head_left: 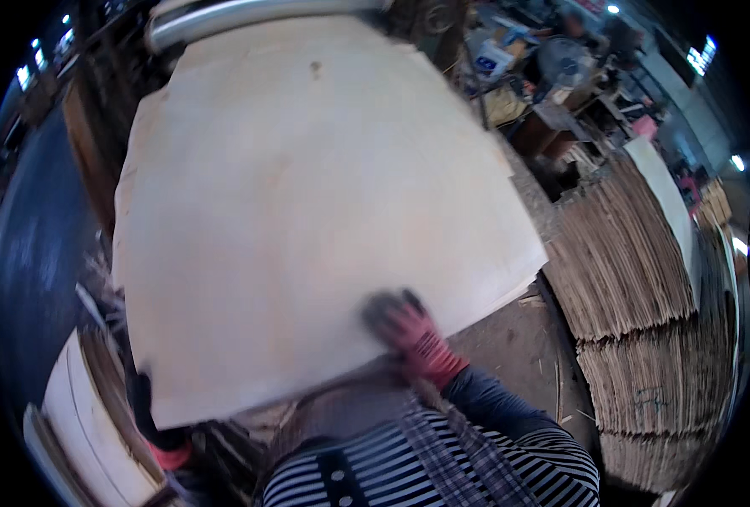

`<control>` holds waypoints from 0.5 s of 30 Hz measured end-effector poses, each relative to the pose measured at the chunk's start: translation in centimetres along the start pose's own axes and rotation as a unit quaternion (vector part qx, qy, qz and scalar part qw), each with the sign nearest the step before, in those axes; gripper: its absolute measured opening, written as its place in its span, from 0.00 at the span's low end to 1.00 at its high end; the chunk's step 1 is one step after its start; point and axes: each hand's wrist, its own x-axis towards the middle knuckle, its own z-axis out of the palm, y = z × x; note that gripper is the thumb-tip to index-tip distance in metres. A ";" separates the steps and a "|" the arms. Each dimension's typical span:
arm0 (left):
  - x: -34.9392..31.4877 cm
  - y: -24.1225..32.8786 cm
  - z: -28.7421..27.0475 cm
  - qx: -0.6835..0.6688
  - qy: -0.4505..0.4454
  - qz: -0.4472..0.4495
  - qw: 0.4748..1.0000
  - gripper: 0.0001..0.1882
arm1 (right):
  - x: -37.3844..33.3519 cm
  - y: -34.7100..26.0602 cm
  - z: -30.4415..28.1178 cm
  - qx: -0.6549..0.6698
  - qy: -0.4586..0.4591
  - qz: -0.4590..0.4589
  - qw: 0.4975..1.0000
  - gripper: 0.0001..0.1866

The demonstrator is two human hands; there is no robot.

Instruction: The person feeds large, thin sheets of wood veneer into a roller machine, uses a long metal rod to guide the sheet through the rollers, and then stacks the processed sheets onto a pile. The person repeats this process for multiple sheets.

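Rests the right hand (415,334), grip released, on the near side of the pale wood sheet (299,194) spread across mid-scene; has the left hand (162,433) at its near left corner, cannot tell whether grasping. To the right, stacked brown sheets (620,253).

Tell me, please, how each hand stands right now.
Left hand: at a corner of the veneer sheet; grip unclear.
Right hand: open, over the sheet.

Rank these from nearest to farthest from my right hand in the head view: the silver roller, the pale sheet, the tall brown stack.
1. Pale sheet: directly under the right hand.
2. Tall brown stack: off to the right, beyond the sheet's right edge.
3. Silver roller: at the sheet's far edge, top of the view.
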 end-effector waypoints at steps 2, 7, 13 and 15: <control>1.2 4.2 3.8 0.254 0.020 0.063 0.965 0.24 | -1.0 1.0 0.9 -0.015 0.005 0.053 0.998 0.36; -0.2 1.4 0.5 0.588 0.063 0.195 0.783 0.24 | -0.3 0.6 -3.0 -0.030 0.175 0.059 0.982 0.33; -3.7 -3.9 2.4 -0.019 0.122 -0.179 0.976 0.22 | 6.6 2.0 -8.4 -0.073 0.208 0.014 0.975 0.32; -4.1 -3.8 5.1 0.265 0.031 -0.139 0.954 0.27 | 9.1 4.2 -7.8 -0.062 0.227 0.004 0.972 0.32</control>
